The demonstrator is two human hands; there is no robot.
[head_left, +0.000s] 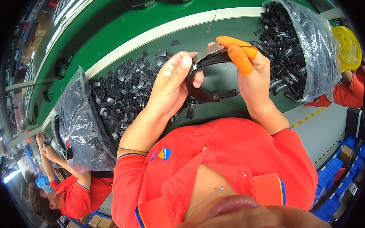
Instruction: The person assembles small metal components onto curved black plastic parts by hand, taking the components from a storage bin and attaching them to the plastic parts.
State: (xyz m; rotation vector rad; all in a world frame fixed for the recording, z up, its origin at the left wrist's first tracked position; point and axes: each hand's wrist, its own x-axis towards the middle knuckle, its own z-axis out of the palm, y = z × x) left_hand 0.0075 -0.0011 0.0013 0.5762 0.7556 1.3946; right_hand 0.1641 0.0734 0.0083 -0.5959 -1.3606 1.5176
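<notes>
My two hands hold one black curved band (204,95) above the green surface (236,31), near the edge closest to me. My left hand (171,80) grips its left side between thumb and fingers; my right hand (253,73), wearing two orange finger covers (240,59), pinches its upper right. One shiny metal strip (208,51) runs along the band's top. Two clear plastic bags stand here: one left bag (80,121) at the surface's left end, one right bag (317,49) at its right. Beside each lies one heap of small black parts (125,88), too many to count. One yellow basket (346,46) sits beyond the right bag.
</notes>
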